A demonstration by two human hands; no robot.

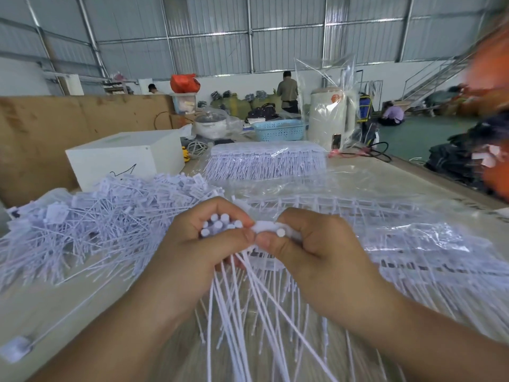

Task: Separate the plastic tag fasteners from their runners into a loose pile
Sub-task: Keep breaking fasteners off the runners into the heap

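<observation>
White plastic, thin and springy: your grip is what can fail.
Your left hand (209,244) curls round a bundle of fasteners (220,226), round heads up, stems fanning down; your right hand (300,244) pinches one runner piece (265,226). Loosen, and the slick stems likely slip, scattering over the crinkly bag (413,244) instead of the loose pile (96,216) on your left.

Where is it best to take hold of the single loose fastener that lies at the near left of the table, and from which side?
Probably by the flat square head of the single loose fastener, coming from above or the near left. The head is its widest part and lies flat on the table; the thin tail running up-right gives little grip.
</observation>
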